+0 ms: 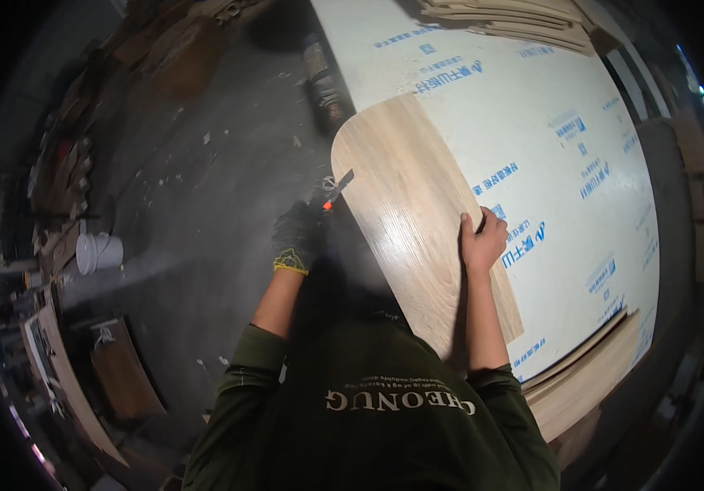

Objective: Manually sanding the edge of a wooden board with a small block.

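A wood-grain board (405,188) lies on the left part of the white-topped bench (524,119), its long axis slanting from far left to near right, its rounded far end jutting past the bench's left edge. The gloved left hand (293,233), closed around a dark-bladed tool (345,182), is out beyond that edge, nearer the rounded end, with the board to its right. The blade overlaps the board's left side; whether it touches, I cannot tell. The bare right hand (484,241) grips the opposite long side, thumb on top. Rightward, the bench top stretches on; flat brown sheets (524,23) sit at its far edge.
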Tool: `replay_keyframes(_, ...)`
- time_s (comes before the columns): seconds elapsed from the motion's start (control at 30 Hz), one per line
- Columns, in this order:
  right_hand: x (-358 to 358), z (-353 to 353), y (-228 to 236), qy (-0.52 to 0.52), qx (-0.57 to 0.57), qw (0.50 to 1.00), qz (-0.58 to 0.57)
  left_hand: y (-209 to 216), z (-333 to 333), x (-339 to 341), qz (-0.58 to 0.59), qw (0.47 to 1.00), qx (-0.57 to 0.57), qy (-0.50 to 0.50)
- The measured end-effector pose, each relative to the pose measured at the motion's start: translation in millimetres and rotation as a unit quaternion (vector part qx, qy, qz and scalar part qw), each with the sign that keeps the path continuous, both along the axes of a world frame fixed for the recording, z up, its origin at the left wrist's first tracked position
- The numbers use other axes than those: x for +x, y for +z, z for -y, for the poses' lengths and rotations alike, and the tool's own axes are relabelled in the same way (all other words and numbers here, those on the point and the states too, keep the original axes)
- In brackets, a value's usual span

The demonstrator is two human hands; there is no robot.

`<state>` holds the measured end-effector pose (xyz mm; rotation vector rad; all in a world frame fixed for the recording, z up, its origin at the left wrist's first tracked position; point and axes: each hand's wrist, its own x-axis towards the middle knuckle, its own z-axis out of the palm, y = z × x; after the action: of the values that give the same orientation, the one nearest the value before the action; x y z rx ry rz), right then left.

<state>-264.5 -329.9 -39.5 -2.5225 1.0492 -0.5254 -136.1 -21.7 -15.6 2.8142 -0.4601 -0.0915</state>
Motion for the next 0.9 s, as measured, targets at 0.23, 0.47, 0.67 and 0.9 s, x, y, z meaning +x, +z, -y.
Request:
replay_keyframes(0.23, 19, -3, 5, -0.018, -0.017, 1.0, 0.01, 25, 15, -15, -0.061, 0.996, 0.056, 0.026)
replay_keyframes(0.47, 18, -1, 3, -0.012, -0.006, 0.999, 0.033, 22, 8, -4, -0.032, 0.997, 0.069, 0.002)
replay_keyframes(0.67, 14, 0, 1, -0.003, -0.014, 0.999, 0.044, 20, 4, 0, 0.006, 0.997, 0.076, -0.013)
replay_keyframes(0.9, 16, 0, 1, 0.0, -0.009, 0.999, 0.051, 22, 0, 18, 0.018, 0.997, 0.075, -0.012)
